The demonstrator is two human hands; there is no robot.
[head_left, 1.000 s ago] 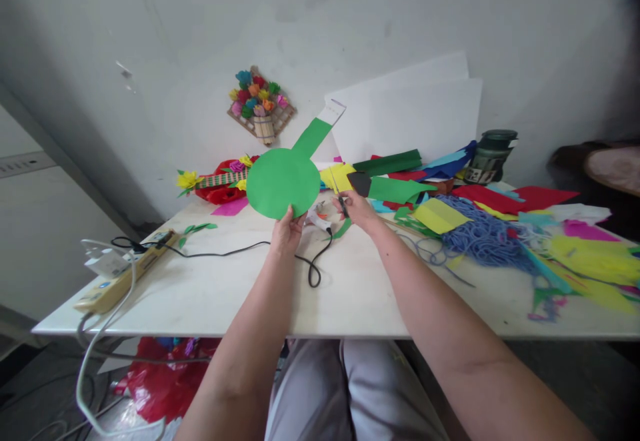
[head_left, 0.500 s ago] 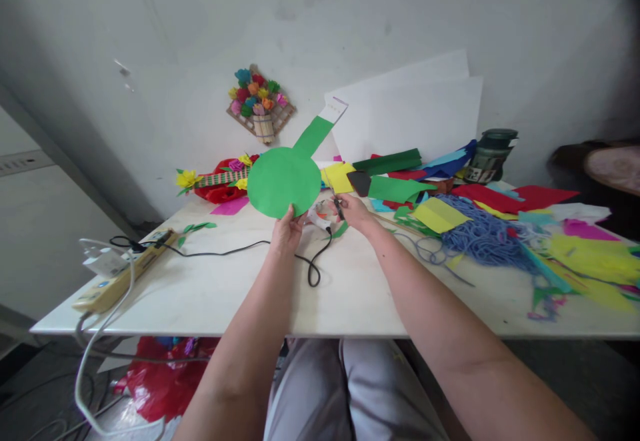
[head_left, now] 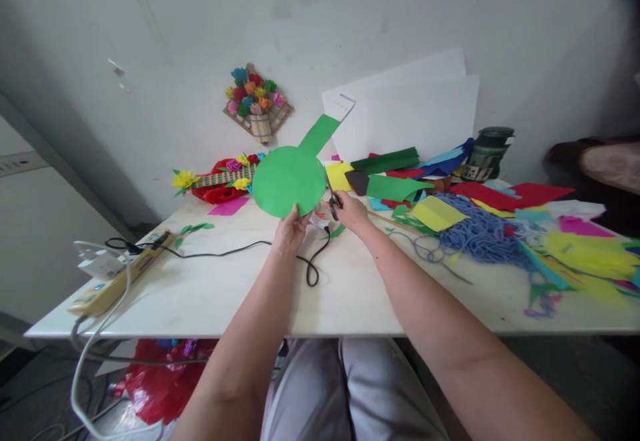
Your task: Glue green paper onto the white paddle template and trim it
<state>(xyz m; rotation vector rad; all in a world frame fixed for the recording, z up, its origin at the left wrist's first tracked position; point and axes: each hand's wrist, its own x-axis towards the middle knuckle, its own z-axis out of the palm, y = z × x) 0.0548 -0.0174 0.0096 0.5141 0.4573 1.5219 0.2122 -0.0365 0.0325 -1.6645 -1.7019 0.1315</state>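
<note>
A guitar-shaped paper cutout (head_left: 289, 181), with a green round body, a green neck and a white top end, is raised above the table. My left hand (head_left: 291, 228) pinches its lower edge, thumb on the front. In my right hand (head_left: 350, 211) is a pair of scissors (head_left: 333, 205), my fingers closed round the handles. The blades point up beside the right edge of the round body; whether they touch it I cannot tell. Partly hidden behind the hands lies a white tool (head_left: 318, 222) on a black cord, perhaps a glue gun.
A decorated guitar craft (head_left: 225, 178) rests at the back left. A yellow power strip (head_left: 120, 278) with cords lies at the left. Coloured paper (head_left: 397, 188), blue yarn (head_left: 485, 234) and a dark green jar (head_left: 487, 154) spread across the right. White sheets (head_left: 410, 111) lean on the wall.
The green cutout has shifted slightly right and tilted a little. My right hand has turned the scissors more upright, closer to the cutout's right edge.
</note>
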